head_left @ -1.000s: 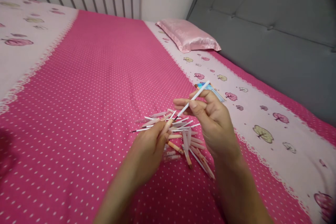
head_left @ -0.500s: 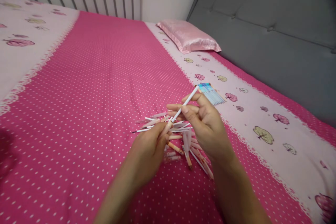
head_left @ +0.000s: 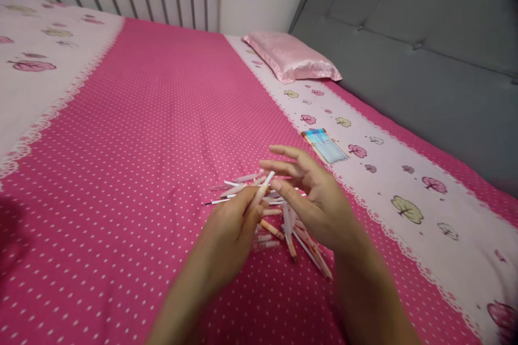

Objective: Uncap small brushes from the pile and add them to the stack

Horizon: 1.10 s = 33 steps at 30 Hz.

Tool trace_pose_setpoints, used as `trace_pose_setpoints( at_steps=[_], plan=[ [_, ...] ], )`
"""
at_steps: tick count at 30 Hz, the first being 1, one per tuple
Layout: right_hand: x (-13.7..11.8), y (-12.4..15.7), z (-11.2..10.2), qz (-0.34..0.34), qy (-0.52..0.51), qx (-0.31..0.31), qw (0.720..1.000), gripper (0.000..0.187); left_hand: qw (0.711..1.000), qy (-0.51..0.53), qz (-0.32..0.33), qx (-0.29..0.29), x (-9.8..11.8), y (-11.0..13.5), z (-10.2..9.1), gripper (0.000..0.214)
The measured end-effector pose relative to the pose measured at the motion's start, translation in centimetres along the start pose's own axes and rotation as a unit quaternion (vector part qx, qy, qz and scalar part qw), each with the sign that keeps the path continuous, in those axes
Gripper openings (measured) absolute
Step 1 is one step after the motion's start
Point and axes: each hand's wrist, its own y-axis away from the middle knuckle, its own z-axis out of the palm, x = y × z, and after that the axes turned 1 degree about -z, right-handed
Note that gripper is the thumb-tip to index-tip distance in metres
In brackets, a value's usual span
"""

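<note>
Evidently for steadiness, the left hand (head_left: 229, 221) grips a pale pink pen barrel (head_left: 258, 198) over the heap of pen parts (head_left: 288, 221), leaving the white refill (head_left: 270, 176) jutting toward one o'clock, within reach. At its three o'clock the right hand (head_left: 318, 199) spreads wide, thumb near the refill; whether they touch, I cannot tell. Beyond, toward twelve, mostly blue pens (head_left: 327, 148) lie side by side on the bed (head_left: 170, 113), presumably to stay sorted.

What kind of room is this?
Most likely a bedroom: there's a shiny pink pillow, a pink polka-dot bedspread, and what looks like a grey padded headboard.
</note>
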Motion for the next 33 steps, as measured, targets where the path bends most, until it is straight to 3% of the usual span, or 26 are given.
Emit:
trace_pose_setpoints(
  at_steps=[5, 9, 12, 15, 17, 19, 21, 23, 33],
  plan=[
    [-0.6, 0.4, -0.5, -0.053, 0.133, -0.02, 0.99, 0.035, 1.0, -0.014, 0.005, 0.016, 0.1, 0.1, 0.0, 0.024],
    [-0.7, 0.5, -0.5, -0.043, 0.151, -0.039, 0.987, 0.039, 0.999, -0.026, 0.002, 0.018, 0.2, 0.0, -0.1, 0.024],
    [-0.7, 0.5, -0.8, -0.049, 0.151, -0.017, 0.987, 0.039, 0.999, -0.023, -0.01, 0.027, 0.1, 0.0, -0.1, 0.025],
    [-0.7, 0.5, -1.1, -0.013, 0.197, -0.012, 0.98, 0.024, 0.997, -0.018, -0.043, 0.058, -0.2, 0.0, -0.2, 0.025],
    [-0.4, 0.6, -1.1, 0.033, 0.289, -0.065, 0.955, 0.013, 0.994, -0.031, -0.062, 0.079, -0.4, 0.0, -0.2, 0.024],
    [0.0, 0.7, -0.8, 0.067, 0.395, -0.129, 0.907, 0.007, 0.993, -0.047, -0.064, 0.09, -0.5, 0.0, -0.3, 0.024],
    [0.7, 0.8, -0.2, 0.074, 0.473, -0.172, 0.861, 0.005, 0.993, -0.051, -0.058, 0.093, -0.5, 0.0, -0.4, 0.025],
    [1.5, 0.9, 0.4, 0.063, 0.51, -0.198, 0.834, 0.009, 0.992, -0.051, -0.057, 0.096, -0.6, 0.1, -0.5, 0.024],
    [2.6, 0.5, 1.7, 0.048, 0.527, -0.232, 0.816, 0.013, 0.984, -0.049, -0.052, 0.164, -0.5, -0.2, -0.5, 0.018]
  ],
)
